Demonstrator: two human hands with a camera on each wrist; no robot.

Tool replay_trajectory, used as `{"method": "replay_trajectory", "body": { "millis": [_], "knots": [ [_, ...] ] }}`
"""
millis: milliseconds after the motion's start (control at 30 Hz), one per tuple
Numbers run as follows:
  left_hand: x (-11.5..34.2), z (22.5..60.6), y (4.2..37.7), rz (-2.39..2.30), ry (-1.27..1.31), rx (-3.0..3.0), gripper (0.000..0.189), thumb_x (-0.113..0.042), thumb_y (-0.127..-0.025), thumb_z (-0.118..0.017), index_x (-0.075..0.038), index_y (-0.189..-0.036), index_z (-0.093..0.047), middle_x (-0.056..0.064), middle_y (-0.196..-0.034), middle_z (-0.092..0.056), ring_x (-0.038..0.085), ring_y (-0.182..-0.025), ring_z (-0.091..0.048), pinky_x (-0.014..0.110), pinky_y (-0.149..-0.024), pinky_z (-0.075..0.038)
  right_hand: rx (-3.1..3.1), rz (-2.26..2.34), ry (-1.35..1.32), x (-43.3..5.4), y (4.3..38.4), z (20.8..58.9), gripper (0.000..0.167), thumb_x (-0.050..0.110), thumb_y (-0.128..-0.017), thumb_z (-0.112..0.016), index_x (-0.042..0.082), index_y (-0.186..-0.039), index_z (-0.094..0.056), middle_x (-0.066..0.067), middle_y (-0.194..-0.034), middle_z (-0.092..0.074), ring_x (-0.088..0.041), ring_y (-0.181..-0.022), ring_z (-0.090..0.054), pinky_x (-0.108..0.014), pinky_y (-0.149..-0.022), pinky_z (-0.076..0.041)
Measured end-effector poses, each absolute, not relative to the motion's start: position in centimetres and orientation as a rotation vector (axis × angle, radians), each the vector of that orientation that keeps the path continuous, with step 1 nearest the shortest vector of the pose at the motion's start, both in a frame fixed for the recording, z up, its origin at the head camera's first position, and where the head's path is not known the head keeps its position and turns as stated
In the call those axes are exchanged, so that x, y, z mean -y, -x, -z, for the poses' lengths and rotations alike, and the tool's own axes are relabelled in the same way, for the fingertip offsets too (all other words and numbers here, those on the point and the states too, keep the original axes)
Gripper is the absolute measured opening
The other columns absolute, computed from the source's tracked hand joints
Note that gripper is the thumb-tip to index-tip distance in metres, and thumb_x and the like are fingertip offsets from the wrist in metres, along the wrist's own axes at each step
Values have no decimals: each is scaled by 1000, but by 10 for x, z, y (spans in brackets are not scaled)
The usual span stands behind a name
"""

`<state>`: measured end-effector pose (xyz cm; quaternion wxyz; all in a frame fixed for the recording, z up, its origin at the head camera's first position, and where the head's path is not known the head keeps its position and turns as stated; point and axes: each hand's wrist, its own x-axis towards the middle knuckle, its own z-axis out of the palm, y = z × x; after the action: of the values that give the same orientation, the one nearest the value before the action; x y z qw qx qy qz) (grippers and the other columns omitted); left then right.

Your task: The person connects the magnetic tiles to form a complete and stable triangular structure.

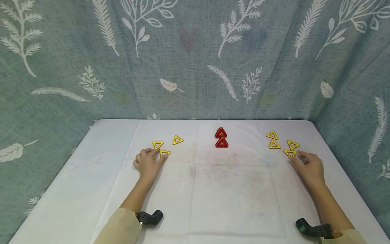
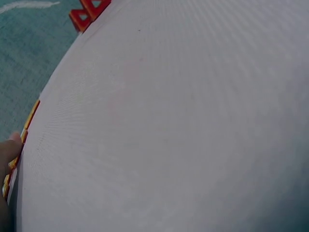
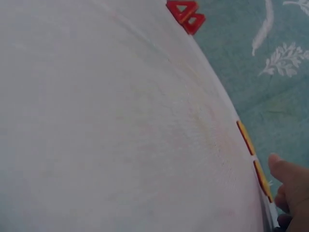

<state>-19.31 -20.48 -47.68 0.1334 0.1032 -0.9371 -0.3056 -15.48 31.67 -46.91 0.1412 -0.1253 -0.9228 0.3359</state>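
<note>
My left hand [image 1: 149, 164] is over the left group of yellow triangle frames, its thumb and fingers spread apart. By its thumb lies one yellow triangle [image 1: 165, 153]; another yellow triangle [image 1: 157, 145] is just beyond the fingers, and part of one more shows under them. In the left wrist view, the thumb [image 2: 12, 147] is beside flat pieces seen edge-on. My right hand [image 1: 311, 166] has its thumb and index finger at the near yellow triangle [image 1: 290, 153] of the right group. Its thumb [image 3: 285, 169] looks raised off the flat pieces in the right wrist view.
Two red triangle stacks [image 1: 221, 142] stand at the table's far middle. A separate yellow triangle [image 1: 178, 140] lies right of the left group; several others, including a yellow triangle [image 1: 272, 135], lie beyond my right hand. A patterned curtain [image 1: 195, 67] surrounds the white table [image 1: 231, 196].
</note>
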Motion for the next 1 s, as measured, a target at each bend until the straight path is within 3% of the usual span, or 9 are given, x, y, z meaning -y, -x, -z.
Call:
{"method": "replay_trajectory", "body": {
  "millis": [133, 233, 1000],
  "knots": [
    [205, 475, 192, 870, -278, 2733, 49, -39, -85, -68, -7, -122, -63, 16, -119, -45, 36, -108, -34, 55, -93, -16, 2672, -960, 407, -320, 164, 476, 60, 35, -90, -64, -10, -128, -51, -29, -122, -48, -45, -113, -40, -54, -88, -33],
    [205, 477, 191, 846, -238, 2739, 48, -39, -86, -68, -9, -122, -64, 16, -117, -46, 35, -106, -34, 54, -90, -17, 2695, -946, 430, -321, 169, 479, 64, 39, -89, -63, -9, -129, -50, -30, -124, -45, -46, -117, -37, -57, -93, -30],
    [194, 478, 182, 898, -34, 2714, 34, -31, -80, -75, -10, -107, -73, 10, -107, -51, 32, -101, -35, 52, -88, -16, 2717, -970, 337, -305, 154, 478, 58, 39, -87, -66, -2, -127, -56, -27, -120, -50, -46, -112, -42, -58, -88, -27]
  ]
}}
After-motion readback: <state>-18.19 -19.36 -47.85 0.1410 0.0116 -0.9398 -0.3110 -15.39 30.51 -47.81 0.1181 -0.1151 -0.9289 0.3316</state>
